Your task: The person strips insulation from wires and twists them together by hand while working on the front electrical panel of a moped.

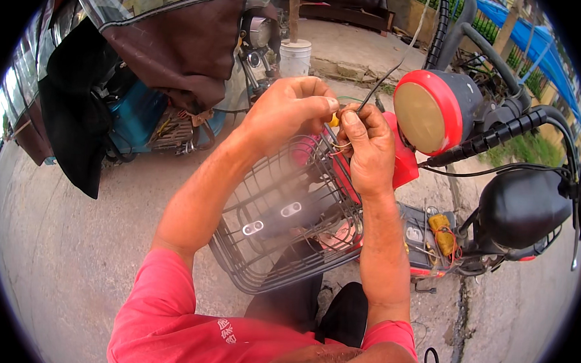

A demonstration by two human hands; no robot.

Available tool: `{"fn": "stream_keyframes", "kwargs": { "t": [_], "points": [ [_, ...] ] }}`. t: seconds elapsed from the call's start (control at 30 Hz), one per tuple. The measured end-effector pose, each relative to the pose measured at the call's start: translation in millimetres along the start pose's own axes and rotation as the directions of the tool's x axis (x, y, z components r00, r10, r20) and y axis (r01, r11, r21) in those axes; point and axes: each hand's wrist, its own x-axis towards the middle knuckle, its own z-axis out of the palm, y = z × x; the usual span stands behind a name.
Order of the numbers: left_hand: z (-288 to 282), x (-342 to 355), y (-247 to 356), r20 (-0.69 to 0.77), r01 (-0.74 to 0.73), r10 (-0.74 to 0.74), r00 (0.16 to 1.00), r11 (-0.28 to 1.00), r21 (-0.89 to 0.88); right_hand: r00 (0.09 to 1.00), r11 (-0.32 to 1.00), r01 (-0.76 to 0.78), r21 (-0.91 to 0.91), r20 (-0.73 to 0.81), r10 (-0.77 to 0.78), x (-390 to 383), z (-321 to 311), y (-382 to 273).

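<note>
Wire [378,87] in fingers [376,121], white-lettered shirt [251,345]

Daylight is bright; hazy glare with 2 pale ovals [253,228] covers the basket [260,290]; outer edges bend strongly.

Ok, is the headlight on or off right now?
Off, by the look of it: the tan face of the headlight, beside the right hand, shows no glow.
</note>
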Motion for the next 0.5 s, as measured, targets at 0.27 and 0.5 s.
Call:
{"fn": "stream_keyframes", "kwargs": {
  "t": [0.27, 0.5],
  "points": [
    [-0.1, 1.2, -4.0, 0.004, -0.014, 0.015, 1.000, 0.999, -0.039, 0.999, 0.996, 0.012, -0.084, -0.029, -0.014, -0.9, -0.7, 0.2],
    [3.1, -0.8, -2.1, 0.022, -0.043, 0.044, 0.999, 0.998, -0.045, 0.999, 0.998, 0.002, -0.069, -0.050, -0.006, -1.4, 1.7, -1.2]
  ]
}}
